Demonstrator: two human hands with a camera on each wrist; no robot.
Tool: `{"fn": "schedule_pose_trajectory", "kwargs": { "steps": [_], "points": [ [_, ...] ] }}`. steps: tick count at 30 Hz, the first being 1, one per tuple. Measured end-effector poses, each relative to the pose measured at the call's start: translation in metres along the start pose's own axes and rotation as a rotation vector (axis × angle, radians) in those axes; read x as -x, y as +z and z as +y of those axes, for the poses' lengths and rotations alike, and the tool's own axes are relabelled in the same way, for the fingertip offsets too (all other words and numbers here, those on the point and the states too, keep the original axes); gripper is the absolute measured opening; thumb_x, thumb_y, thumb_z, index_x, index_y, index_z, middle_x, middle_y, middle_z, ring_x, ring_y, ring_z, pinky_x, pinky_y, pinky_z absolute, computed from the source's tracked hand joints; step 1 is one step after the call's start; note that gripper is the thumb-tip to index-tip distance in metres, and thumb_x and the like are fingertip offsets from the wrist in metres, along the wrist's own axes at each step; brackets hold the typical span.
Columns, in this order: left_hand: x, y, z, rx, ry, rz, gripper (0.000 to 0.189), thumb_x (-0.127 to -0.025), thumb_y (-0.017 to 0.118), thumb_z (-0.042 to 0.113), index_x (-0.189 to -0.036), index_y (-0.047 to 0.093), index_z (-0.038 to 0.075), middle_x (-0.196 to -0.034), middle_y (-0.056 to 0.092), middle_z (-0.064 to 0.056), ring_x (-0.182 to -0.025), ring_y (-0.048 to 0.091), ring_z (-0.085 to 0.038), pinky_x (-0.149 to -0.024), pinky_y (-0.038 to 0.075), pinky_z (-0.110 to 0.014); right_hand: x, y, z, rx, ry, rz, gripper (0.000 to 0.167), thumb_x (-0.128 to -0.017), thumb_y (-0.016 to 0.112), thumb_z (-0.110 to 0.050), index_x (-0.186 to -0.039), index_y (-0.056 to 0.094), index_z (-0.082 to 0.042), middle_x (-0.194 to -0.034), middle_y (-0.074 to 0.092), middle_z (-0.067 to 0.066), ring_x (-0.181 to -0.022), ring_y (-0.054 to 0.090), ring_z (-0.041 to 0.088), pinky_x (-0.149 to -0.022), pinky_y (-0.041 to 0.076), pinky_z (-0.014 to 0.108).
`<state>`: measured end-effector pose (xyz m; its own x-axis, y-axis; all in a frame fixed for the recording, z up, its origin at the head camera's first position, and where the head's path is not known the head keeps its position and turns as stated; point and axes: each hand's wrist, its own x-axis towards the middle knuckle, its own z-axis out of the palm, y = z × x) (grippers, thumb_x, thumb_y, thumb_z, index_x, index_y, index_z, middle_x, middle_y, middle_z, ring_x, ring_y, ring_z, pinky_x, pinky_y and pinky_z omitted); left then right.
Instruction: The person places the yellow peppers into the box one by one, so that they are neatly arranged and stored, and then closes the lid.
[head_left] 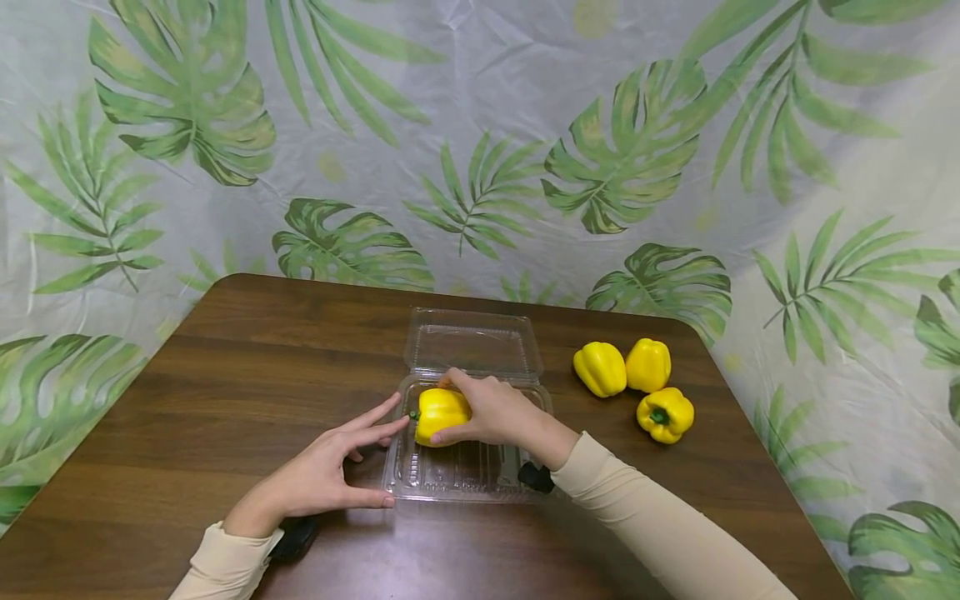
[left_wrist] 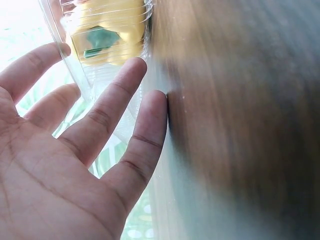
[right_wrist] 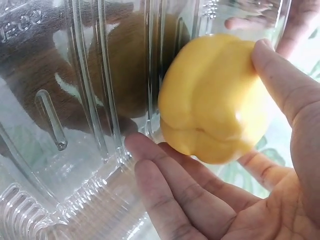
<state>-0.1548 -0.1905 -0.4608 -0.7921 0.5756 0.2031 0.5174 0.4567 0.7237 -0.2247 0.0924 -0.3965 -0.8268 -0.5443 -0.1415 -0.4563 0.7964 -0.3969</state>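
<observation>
Gripping one glossy yellow bell pepper inside an open clear plastic clamshell, the right hand faces the spread-fingered left hand. Three loose yellow bell peppers lie outside, right of the fingers.

This looks like an indoor place screened with cloth; whether it is a home, an office or a studio, I cannot tell. The cloth is pale and slightly shiny, hangs behind the far edge of the table, and continues beyond its left and right edges. Large green leaves are printed on it, and its wrinkles show fabric, not a painted wall. The table has a dark brown wood-grain top with rounded far corners, which would suit a home or an office equally. Three yellow peppers near the far right corner and a clear plastic box concern food, but they do not prove a kitchen.
</observation>
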Motion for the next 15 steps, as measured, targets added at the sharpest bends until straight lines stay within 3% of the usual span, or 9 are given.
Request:
{"fn": "schedule_pose_trajectory", "kwargs": {
  "steps": [10, 15],
  "points": [
    [-0.0007, -0.0002, 0.0003, -0.008, -0.001, 0.001, 0.093, -0.084, 0.092, 0.048, -0.162, 0.051, 0.017, -0.180, 0.026, -0.008, -0.135, 0.062, -0.025, -0.089, 0.057, -0.033, 0.0051, -0.0057, 0.0031, 0.006, -0.008, -0.010, 0.074, -0.090, 0.084, -0.057, -0.148, 0.054, -0.022, -0.132, 0.075, 0.008, -0.095, 0.071, 0.020, -0.087, 0.058, 0.040],
    [-0.0002, 0.0002, 0.0008, -0.008, -0.003, -0.001, 0.093, -0.084, 0.091, 0.049, -0.162, 0.051, 0.017, -0.180, 0.026, -0.009, -0.129, 0.066, -0.017, -0.088, 0.057, -0.033, 0.0089, -0.0093, 0.0058, -0.023, -0.001, -0.021, 0.074, -0.091, 0.083, -0.055, -0.148, 0.053, -0.019, -0.128, 0.076, 0.011, -0.099, 0.073, 0.022, -0.089, 0.060, 0.042]
  ]
}}
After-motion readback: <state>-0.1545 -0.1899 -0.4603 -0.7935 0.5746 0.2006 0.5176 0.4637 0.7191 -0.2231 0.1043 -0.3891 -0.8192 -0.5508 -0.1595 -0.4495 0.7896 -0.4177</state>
